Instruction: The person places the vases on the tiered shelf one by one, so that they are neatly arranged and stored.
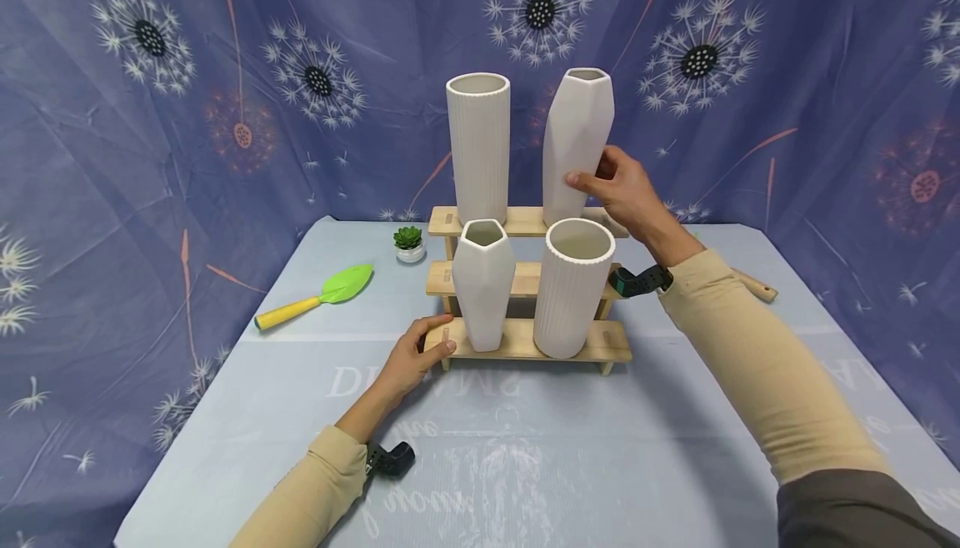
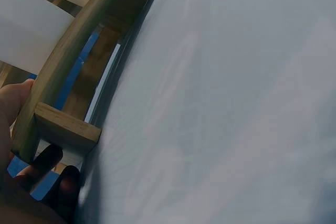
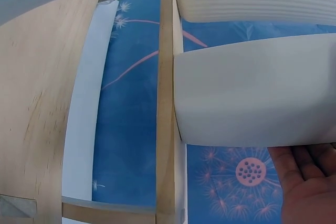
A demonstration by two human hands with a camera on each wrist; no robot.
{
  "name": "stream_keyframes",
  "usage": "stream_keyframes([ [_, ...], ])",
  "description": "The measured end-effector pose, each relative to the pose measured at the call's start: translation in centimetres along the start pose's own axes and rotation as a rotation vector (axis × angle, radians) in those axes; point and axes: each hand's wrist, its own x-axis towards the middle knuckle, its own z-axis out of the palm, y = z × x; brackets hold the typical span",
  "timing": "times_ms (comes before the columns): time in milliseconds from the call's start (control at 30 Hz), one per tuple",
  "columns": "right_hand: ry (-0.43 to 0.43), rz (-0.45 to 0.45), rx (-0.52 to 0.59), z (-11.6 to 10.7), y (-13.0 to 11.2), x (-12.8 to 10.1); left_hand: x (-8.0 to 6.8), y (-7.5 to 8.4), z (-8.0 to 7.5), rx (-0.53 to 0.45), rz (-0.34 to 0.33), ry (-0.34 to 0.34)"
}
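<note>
My right hand grips a white faceted vase, thumb on its front, at the top tier's right end. In the right wrist view this vase has its base right at the shelf board. The left hand holds the left end of the stepped wooden stand's bottom tier. From the left wrist, its thumb shows above the board and darker fingers below. A tall ribbed vase is upright at the top left. Another faceted vase and a shorter ribbed vase occupy the bottom tier.
Left of the stand lie a green trowel with a yellow handle and a small potted succulent. A wooden handle pokes out behind the right forearm. Patterned blue cloth hangs behind the table.
</note>
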Motion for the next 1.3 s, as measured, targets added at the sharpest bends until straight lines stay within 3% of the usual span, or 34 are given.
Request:
stream_keyframes([
  [633,-0.018,0.007,0.012,0.0,0.0,0.2,-0.1,0.3,-0.1,0.015,-0.024,-0.001],
  [1033,0.033,0.01,0.019,-0.2,0.5,-0.9,-0.1,0.8,-0.1,0.044,-0.034,0.004],
  [1300,0.085,-0.006,0.073,-0.7,0.6,-2.1,0.7,-1.3,-0.6,0.063,0.006,0.028],
])
